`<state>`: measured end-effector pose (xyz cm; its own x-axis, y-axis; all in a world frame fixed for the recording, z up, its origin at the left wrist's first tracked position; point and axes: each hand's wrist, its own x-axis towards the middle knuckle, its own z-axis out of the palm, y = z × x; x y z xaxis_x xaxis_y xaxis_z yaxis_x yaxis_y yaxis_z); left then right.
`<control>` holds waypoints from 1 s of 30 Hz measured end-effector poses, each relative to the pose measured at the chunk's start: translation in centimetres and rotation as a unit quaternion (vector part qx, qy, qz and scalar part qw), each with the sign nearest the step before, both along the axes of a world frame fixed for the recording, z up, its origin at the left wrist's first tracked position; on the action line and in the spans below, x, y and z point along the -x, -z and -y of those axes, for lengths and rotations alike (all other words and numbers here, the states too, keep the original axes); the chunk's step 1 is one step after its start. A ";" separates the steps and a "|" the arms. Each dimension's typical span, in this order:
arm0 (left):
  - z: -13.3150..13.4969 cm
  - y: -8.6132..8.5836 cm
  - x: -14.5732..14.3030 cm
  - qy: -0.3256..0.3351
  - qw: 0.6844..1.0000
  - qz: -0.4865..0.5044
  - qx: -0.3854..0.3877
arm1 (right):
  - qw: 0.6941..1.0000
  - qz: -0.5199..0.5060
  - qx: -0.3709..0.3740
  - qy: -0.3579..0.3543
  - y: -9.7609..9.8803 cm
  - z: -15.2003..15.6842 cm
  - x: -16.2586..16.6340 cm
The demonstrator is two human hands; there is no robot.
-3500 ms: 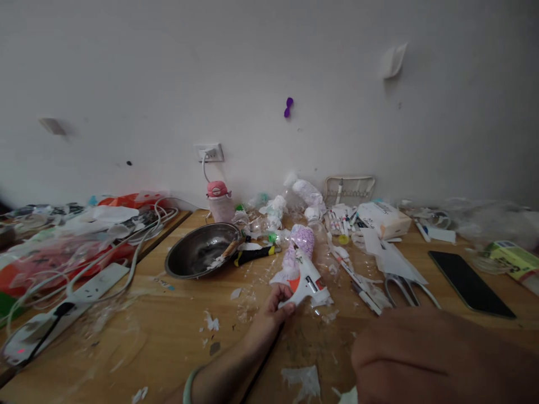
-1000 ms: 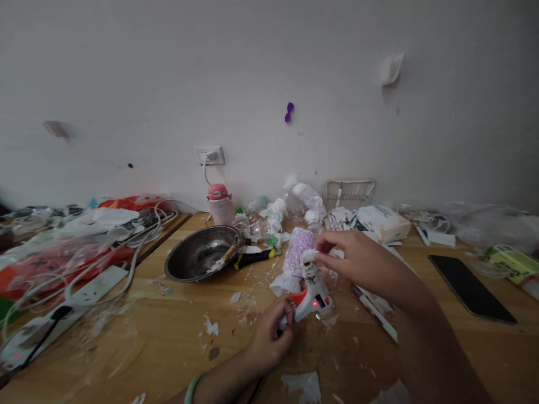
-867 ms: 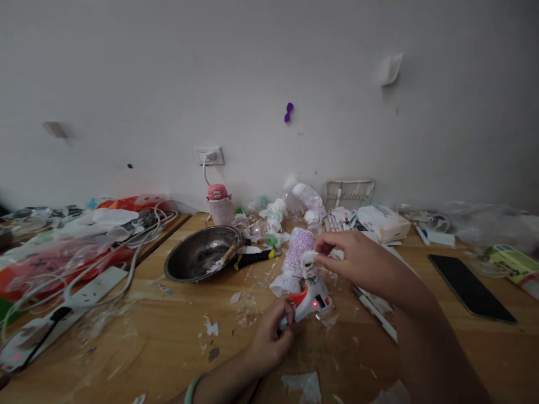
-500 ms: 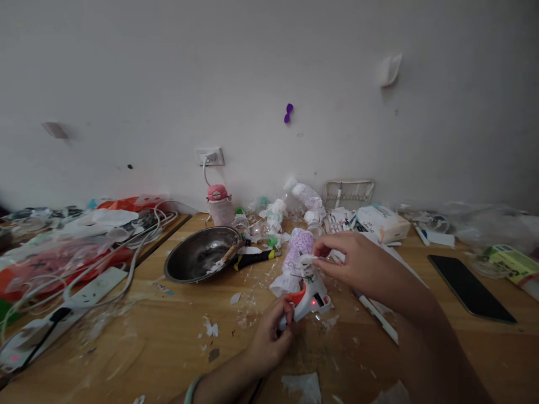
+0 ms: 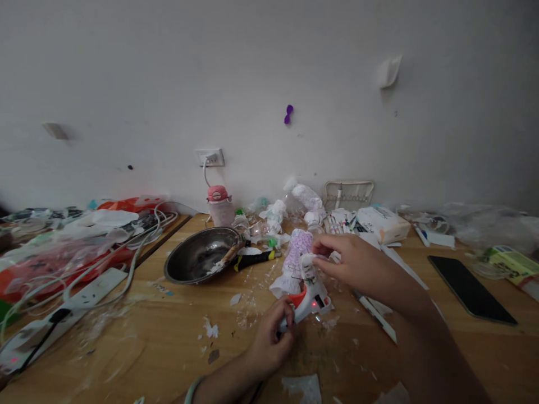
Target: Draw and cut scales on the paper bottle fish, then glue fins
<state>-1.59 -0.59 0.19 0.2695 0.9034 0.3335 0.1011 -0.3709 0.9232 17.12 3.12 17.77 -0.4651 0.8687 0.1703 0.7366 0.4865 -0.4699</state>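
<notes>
1. Right hand (image 5: 353, 261) is no longer hanging low at the near right; it is now pinching a white scrap (image 5: 307, 259) at the glue gun's (image 5: 314, 296) upper end.
2. That is probably bringing both hands into the same job, with the gun's red light glowing.
3. Left hand (image 5: 272, 339) is gripping the handle; the gun is pointing away, between both hands, beside the purple-patterned roll (image 5: 298, 251).

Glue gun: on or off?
On, it seems: a red light glows on the glue gun in the left hand. Can't tell if it's hot.
</notes>
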 end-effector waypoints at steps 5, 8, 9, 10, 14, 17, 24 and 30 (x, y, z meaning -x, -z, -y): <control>0.0 0.0 0.0 0.004 1.000 -0.003 -0.011 | 1.000 -0.017 0.008 -0.015 -0.1 -0.2 -0.2; 0.0 0.1 -0.1 0.001 1.000 -0.005 -0.013 | 1.000 -0.007 -0.008 -0.011 0.1 -0.2 -0.2; 0.0 0.1 -0.1 0.000 1.000 -0.005 -0.014 | 1.000 -0.001 -0.018 -0.007 0.2 -0.1 -0.2; 0.0 0.1 -0.1 0.000 1.000 -0.006 -0.014 | 1.000 0.006 -0.026 -0.004 0.2 0.0 -0.2; 0.0 0.1 -0.1 -0.002 1.000 -0.015 -0.011 | 0.999 0.013 -0.046 -0.015 0.4 0.4 0.1; 0.0 0.2 0.0 -0.004 1.000 -0.022 -0.013 | 0.998 0.010 -0.063 -0.020 0.7 0.4 0.3; 0.0 0.2 -0.2 0.011 1.000 -0.022 0.002 | 0.994 -0.019 -0.085 -0.069 1.1 0.8 0.7; 0.1 0.1 -0.3 0.011 0.999 -0.021 0.032 | 0.988 -0.044 -0.102 -0.109 0.6 1.8 0.2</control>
